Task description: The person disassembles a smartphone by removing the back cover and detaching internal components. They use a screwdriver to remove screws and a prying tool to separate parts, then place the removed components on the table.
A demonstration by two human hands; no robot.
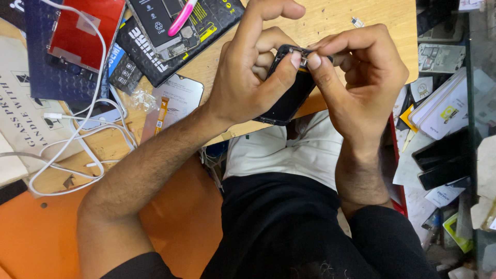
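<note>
Over the table (330, 20) edge, the left hand (248, 77) grips a black phone (289, 101) while the right hand (361, 77) pinches a small metal piece (301, 51) at its top.

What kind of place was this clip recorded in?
Probably a phone repair bench: both hands work on a black phone, with a loose phone screen, a white cable and phone part boxes lying around.
</note>
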